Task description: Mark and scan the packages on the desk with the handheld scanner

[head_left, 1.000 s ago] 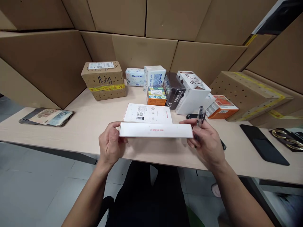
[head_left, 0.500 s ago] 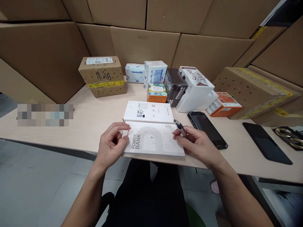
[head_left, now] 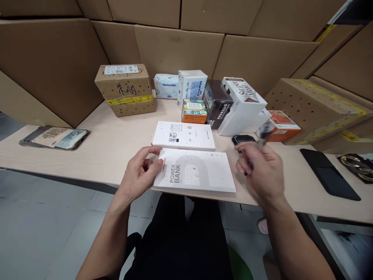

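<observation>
On a pale desk [head_left: 116, 155] walled by cardboard, left fingers [head_left: 142, 171] pinch a "POWER BANK" box [head_left: 195, 171]. Right fingers [head_left: 258, 165] clamp a blurred pen [head_left: 264, 134].

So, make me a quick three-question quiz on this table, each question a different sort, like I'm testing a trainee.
1. Multiple choice: what is the left hand touching?
a) the flat black phone
b) the flat white cardboard box printed "POWER BANK"
c) the orange-and-white carton

2. True or false: the right hand holds a slim pen.

3. Fill in the blank: the brown spotted cardboard carton with handwriting has a strip of ____ tape around its front.

Key: 1. b; 2. true; 3. yellow
</observation>
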Action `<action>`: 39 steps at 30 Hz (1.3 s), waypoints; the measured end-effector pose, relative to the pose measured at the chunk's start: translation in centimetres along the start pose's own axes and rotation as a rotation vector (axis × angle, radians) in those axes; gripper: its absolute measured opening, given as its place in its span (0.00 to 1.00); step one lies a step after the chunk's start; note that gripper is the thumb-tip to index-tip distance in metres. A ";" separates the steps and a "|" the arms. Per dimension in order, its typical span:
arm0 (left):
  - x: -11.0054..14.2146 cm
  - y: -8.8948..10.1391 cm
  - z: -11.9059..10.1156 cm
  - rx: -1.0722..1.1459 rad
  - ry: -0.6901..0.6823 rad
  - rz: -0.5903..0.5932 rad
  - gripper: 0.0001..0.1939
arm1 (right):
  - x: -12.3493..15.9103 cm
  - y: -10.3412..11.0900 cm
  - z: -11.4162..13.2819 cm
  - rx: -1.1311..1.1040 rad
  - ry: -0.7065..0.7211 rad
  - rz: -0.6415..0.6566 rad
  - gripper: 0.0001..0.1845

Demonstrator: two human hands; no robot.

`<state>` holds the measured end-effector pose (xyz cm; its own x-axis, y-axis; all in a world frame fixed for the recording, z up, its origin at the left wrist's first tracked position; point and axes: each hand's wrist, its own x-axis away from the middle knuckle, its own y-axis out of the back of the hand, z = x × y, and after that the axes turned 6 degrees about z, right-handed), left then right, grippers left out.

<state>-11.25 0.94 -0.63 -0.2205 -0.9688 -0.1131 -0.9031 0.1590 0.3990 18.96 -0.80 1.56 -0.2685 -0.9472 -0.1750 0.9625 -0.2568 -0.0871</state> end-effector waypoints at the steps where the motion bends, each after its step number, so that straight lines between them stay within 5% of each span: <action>1: 0.1 -0.1 0.0 -0.033 -0.033 -0.007 0.13 | -0.4 0.1 0.3 -0.102 0.046 -0.049 0.10; 7: 0.3 -0.5 0.1 -0.231 -0.211 0.012 0.16 | -2.3 0.2 1.4 -0.263 0.124 -0.089 0.25; 16: 0.5 -0.4 0.1 -0.258 -0.210 0.066 0.18 | 0.6 -3.8 0.3 0.087 -0.037 0.397 0.14; 26: 0.5 -0.7 0.4 -0.156 -0.234 0.009 0.16 | 1.1 -3.8 0.4 0.454 0.055 0.389 0.13; 39: 0.3 -0.7 0.7 -0.158 -0.268 0.004 0.14 | 1.0 -4.0 0.4 0.483 0.065 0.414 0.11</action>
<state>-10.91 0.61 -1.58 -0.3324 -0.8801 -0.3390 -0.8383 0.1111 0.5338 14.89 -0.82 2.08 0.1421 -0.9769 -0.1598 0.8916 0.0562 0.4493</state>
